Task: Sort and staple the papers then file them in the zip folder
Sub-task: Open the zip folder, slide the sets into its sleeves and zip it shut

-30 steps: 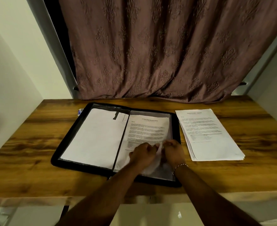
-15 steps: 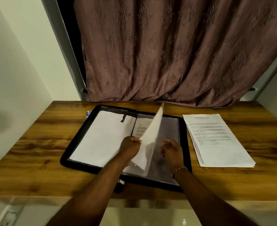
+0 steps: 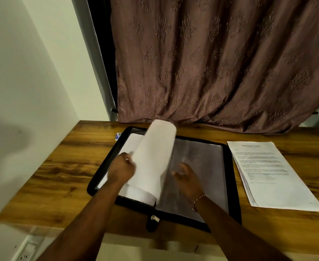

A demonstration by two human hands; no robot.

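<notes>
Zip folder point(image 3: 232, 176) lies unzipped and flat on the worktop point(image 3: 61, 166), under both hands. Left hand point(image 3: 123, 169) grips the free edge of a sleeved sheet point(image 3: 155, 157), fingers curled round it. The sheet arches up off the spine and bends over toward the left half of the folder. More white pages lie flat below that hand.

Right hand point(image 3: 187, 178) sits over the folder's right half, fingers loosely curled, thumb up, holding nothing. Can't tell whether it touches the clear sleeve point(image 3: 202, 157) under it. That sleeve looks grey and shows no print. Bracelet point(image 3: 199, 201) on the right wrist.

Stack of printed papers point(image 3: 273, 176) is right of the right hand, just outside the folder's edge, top sheet face up. Zip pull point(image 3: 155, 217) hangs at the near edge between the two forearms. Small blue-white item point(image 3: 118, 136) sits beyond the left hand at the folder's far corner, too small to identify. Brown patterned curtain point(image 3: 211, 63) hangs behind the worktop.
</notes>
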